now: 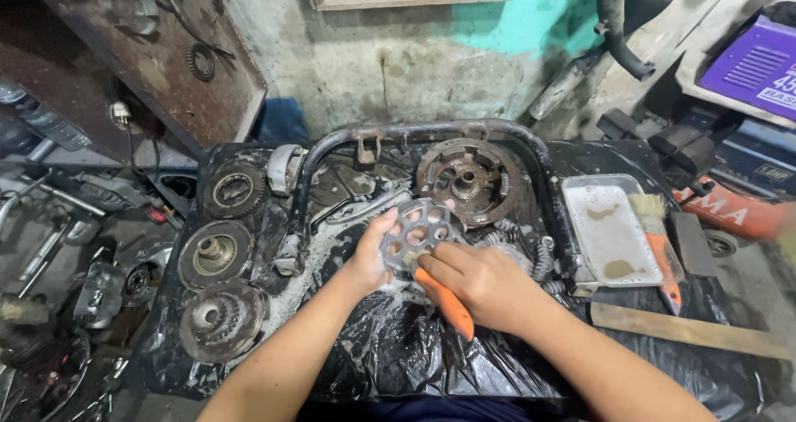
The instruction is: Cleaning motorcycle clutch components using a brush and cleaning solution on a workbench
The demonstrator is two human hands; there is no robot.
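My left hand (371,260) grips a perforated metal disc (417,231); my right hand (481,283), at 4 o'clock, fingers closed around an orange-handled brush (446,304).

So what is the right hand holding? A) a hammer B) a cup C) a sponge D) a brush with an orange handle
D: the right hand grips a brush with an orange handle against the round metal plate with holes that the left hand holds up.
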